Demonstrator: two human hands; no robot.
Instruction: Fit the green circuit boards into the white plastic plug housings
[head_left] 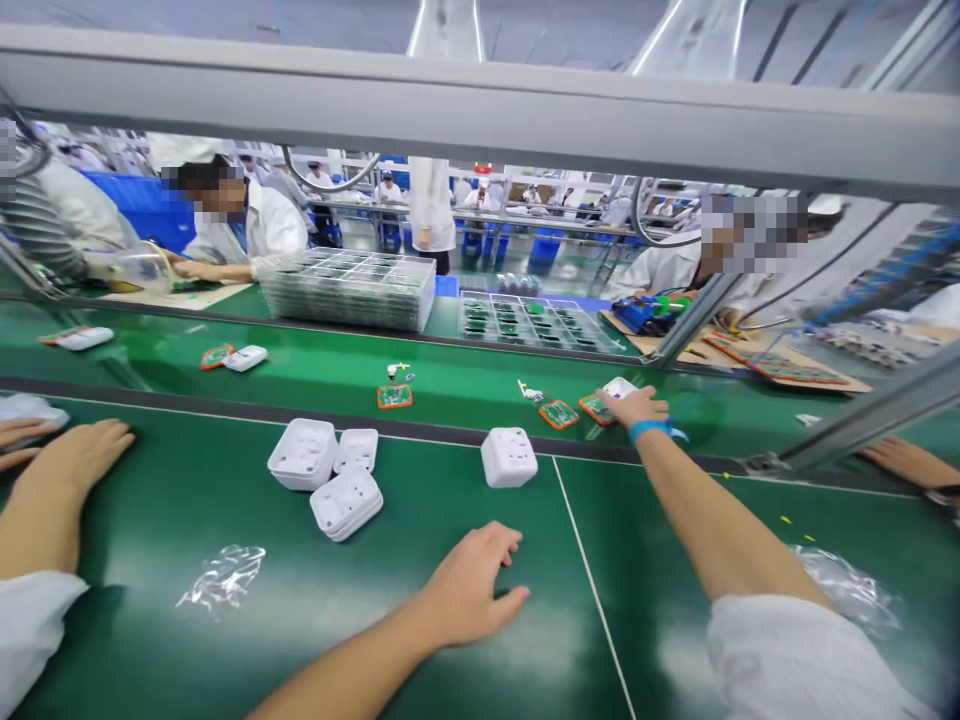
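On the head cam, the right hand point(636, 405) is way out past the table's point(420, 490) far edge, over the long green strip point(480, 385) there, with a blue wristband point(651, 428) on. Its fingers are on a small white plastic cover point(619, 387); can't tell if they've actually pinched it or are just touching. That cover sits right at an orange-rimmed circuit board point(592, 405) partly hidden by the hand, and a second orange-rimmed board point(559, 414) lies just left of that, with some little white parts point(529, 392) near it.

The left hand point(476, 585) has nothing in it: fingers loosely bent, thumb well apart from them, palm down over the middle of the table. Closest thing to it is a chunky white plastic housing point(508, 458) by the far edge, left of a pale line point(592, 585) on the tabletop.

Further left by that same edge there's a bunch of three: a deep white shell point(302, 455), a smaller white shell point(356, 451) and a tilted white case point(346, 503). Crinkly clear plastic point(223, 577) lies nearer the front edge. A co-worker's hand point(86, 455) rests by the table's left end, not the wearer's.
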